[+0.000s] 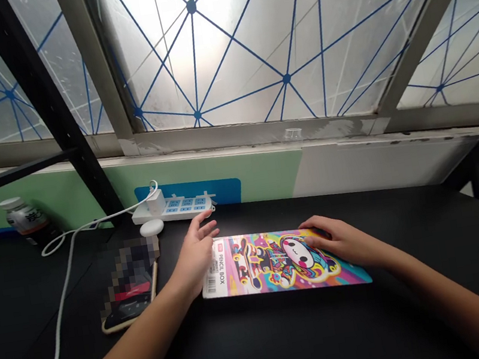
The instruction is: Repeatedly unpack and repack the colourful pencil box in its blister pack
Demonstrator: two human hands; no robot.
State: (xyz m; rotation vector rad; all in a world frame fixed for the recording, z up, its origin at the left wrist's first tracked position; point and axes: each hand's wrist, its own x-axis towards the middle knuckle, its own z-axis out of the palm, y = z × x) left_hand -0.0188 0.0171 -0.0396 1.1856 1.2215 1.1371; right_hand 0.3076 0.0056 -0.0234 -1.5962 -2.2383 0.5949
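Two hands at a colourful pencil box [275, 262] on a black desk [293, 344]

The right hand [342, 240] holds the box's right end, thumb on the printed face, fingers at the far edge; the left hand [196, 253] touches the left end, fingers loosely spread, and whether it grips I cannot tell; a phone [136, 302] lies left of that hand, a white power strip [180, 209] beyond, a bottle [30, 220] farther left
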